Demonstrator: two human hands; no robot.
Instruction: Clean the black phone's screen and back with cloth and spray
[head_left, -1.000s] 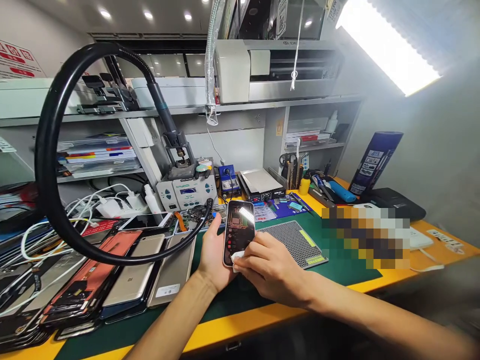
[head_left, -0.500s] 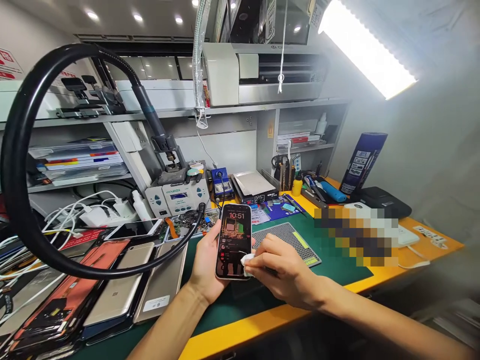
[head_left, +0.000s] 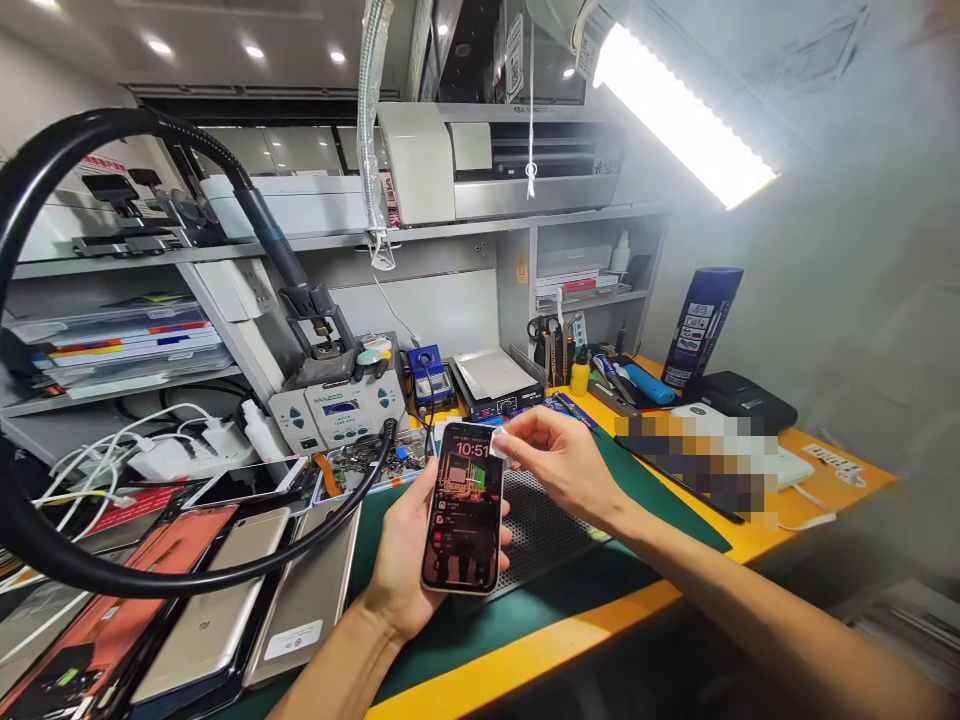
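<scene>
A phone point(head_left: 463, 510) with a lit screen reading 10:51 rests upright in my left hand point(head_left: 409, 555), whose fingers wrap round its back and show at its right edge. My right hand point(head_left: 559, 462) pinches a small white wipe point(head_left: 501, 445) against the top right corner of the screen. Beneath and behind the phone, a perforated grey mat point(head_left: 551, 525) lies on the green work mat point(head_left: 652, 500).
Several phones and phone parts lie at the left, including a gold phone point(head_left: 217, 605). A thick black flexible hose point(head_left: 187, 583) loops over them. Behind stand a grey soldering station point(head_left: 341, 410), a yellow bottle point(head_left: 580, 373) and a blue cylinder point(head_left: 703, 325).
My right hand has moved up along the phone with the wipe, from the lower right of the screen to its top right corner. The camera view has shifted slightly.
</scene>
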